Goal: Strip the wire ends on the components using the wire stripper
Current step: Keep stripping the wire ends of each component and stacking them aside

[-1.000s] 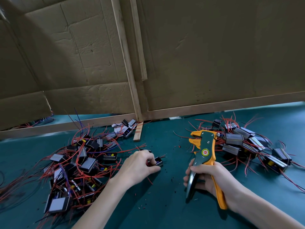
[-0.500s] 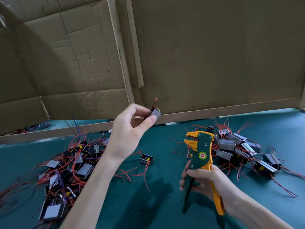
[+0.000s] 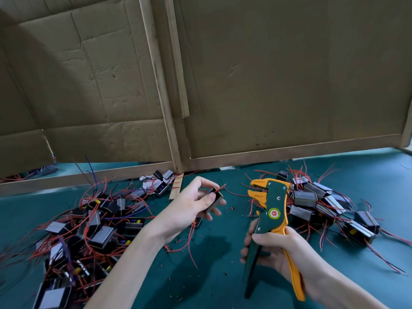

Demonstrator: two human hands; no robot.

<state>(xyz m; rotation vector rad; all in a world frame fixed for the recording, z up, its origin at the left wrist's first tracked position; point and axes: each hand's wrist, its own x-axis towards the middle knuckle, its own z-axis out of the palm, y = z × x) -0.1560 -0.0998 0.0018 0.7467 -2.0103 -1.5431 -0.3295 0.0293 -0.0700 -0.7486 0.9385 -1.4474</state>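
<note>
Red wire end (image 3: 223,186), component (image 3: 215,201) in L hand (image 3: 187,210), apart from stripper (image 3: 273,211).

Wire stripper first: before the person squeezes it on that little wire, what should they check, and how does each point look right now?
1. Left hand holds the component: ok.
2. Red wire end points toward the wire stripper: ok.
3. Right hand grips the stripper's handles: ok.
4. Stripper's jaws stand open: ok.
5. Wire end sits between the jaws: not ok, a gap separates them.
6. Wire end needs stripping: cannot tell, too small.
</note>
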